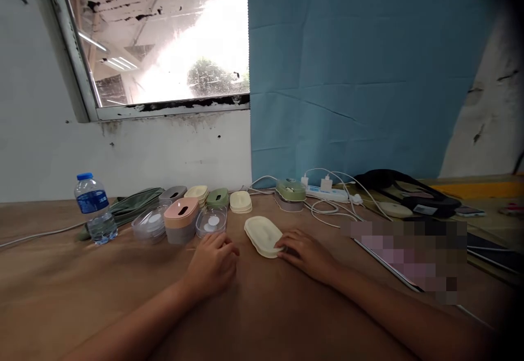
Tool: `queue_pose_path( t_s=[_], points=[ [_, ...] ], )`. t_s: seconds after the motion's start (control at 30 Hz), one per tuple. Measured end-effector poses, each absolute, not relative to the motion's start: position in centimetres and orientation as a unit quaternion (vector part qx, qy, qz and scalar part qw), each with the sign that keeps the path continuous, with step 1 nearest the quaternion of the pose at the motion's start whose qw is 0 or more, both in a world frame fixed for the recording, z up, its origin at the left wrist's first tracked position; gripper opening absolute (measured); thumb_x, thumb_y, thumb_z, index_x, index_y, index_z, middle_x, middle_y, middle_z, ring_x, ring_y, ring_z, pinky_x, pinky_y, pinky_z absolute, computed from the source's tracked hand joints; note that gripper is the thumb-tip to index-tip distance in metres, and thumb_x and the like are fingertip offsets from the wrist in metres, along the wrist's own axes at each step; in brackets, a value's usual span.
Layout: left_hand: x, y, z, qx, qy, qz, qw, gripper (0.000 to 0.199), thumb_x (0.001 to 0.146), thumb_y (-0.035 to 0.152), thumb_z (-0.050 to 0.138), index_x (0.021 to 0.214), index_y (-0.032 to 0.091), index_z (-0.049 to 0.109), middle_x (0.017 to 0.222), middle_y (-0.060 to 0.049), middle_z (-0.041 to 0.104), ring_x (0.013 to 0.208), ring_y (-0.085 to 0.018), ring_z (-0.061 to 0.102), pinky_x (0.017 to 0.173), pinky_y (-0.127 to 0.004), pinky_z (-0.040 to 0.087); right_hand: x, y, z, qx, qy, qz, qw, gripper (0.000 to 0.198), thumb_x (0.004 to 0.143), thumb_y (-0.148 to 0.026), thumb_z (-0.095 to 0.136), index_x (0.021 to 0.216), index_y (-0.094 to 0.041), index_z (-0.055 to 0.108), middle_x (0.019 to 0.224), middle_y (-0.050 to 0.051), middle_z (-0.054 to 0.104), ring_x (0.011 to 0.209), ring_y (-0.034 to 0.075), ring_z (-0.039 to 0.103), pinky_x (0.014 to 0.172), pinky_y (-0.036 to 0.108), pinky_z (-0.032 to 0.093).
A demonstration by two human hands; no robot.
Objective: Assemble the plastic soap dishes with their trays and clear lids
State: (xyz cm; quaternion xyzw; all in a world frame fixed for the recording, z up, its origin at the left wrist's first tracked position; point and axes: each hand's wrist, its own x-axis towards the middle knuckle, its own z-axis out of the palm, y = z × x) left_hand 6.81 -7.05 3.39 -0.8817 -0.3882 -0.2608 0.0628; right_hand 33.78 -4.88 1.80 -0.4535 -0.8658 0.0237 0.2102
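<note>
A cream oval plastic lid [264, 235] with a raised rim lies tilted on the brown table in front of me. My right hand [307, 253] pinches its right edge between thumb and fingers. To the left, my left hand [215, 263] rests loosely curled on the table, apart from the lid, and I see nothing in it. Just beyond its knuckles stands a clear plastic box [212, 222] with a white disc inside. Beside that is a pink-topped grey box [181, 220] with a dark slot.
Farther back are stacked cream lids [240, 202], a green slotted lid [218, 198] and a green-and-grey box [290, 194]. A water bottle [95, 208] stands left. White cables run from a power strip [327, 192]; a black bag [409, 192] lies right.
</note>
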Motion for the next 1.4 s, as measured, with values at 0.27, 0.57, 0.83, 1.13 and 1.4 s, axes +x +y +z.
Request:
queue_pose_path(
  t_s=[0.27, 0.57, 0.83, 1.13, 1.4],
  points=[
    [5.9, -6.6, 2.3, -0.847, -0.430, -0.311, 0.010, 0.015, 0.072, 0.015, 0.050, 0.077, 0.023, 0.061, 0.084, -0.004, 0.058, 0.080, -0.019, 0.051, 0.072, -0.031, 0.037, 28.2, 3.8, 2.4, -0.541, -0.799, -0.073, 0.251, 0.023, 0.091, -0.026, 0.045, 0.109, -0.016, 0.055, 0.114, 0.007, 0.055, 0.107, 0.022, 0.049, 0.092, 0.041, 0.038],
    [5.5, -6.2, 2.2, -0.824, -0.451, -0.340, -0.043, 0.016, 0.067, 0.011, 0.052, 0.073, 0.021, 0.062, 0.084, -0.003, 0.057, 0.081, -0.018, 0.052, 0.072, -0.030, 0.037, 23.7, 11.4, 2.1, -0.584, -0.783, -0.104, 0.189, 0.025, 0.089, -0.029, 0.051, 0.111, -0.016, 0.053, 0.113, 0.007, 0.055, 0.095, 0.019, 0.056, 0.081, 0.040, 0.048],
    [5.5, -5.8, 1.9, -0.820, -0.444, -0.354, -0.073, 0.014, 0.067, 0.011, 0.054, 0.072, 0.021, 0.062, 0.083, -0.003, 0.057, 0.082, -0.018, 0.052, 0.073, -0.029, 0.038, 22.4, 12.0, 3.6, -0.547, -0.810, -0.130, 0.164, 0.028, 0.089, -0.030, 0.050, 0.114, -0.017, 0.051, 0.118, 0.008, 0.051, 0.100, 0.021, 0.054, 0.084, 0.042, 0.046],
    [5.5, -5.7, 1.7, -0.828, -0.439, -0.345, -0.054, 0.014, 0.067, 0.012, 0.053, 0.073, 0.021, 0.062, 0.082, -0.002, 0.055, 0.079, -0.016, 0.052, 0.071, -0.028, 0.038, 19.4, 15.3, 4.5, -0.422, -0.893, -0.082, 0.133, 0.027, 0.089, -0.029, 0.051, 0.113, -0.016, 0.052, 0.116, 0.008, 0.053, 0.098, 0.020, 0.055, 0.082, 0.041, 0.047],
    [5.4, -5.3, 1.3, -0.832, -0.426, -0.351, -0.058, 0.013, 0.067, 0.012, 0.053, 0.072, 0.021, 0.061, 0.081, -0.001, 0.055, 0.079, -0.016, 0.052, 0.070, -0.027, 0.038, 20.3, 16.5, 4.6, -0.411, -0.902, -0.048, 0.122, 0.026, 0.089, -0.029, 0.051, 0.111, -0.015, 0.053, 0.111, 0.007, 0.055, 0.094, 0.019, 0.057, 0.079, 0.039, 0.049]
  ],
)
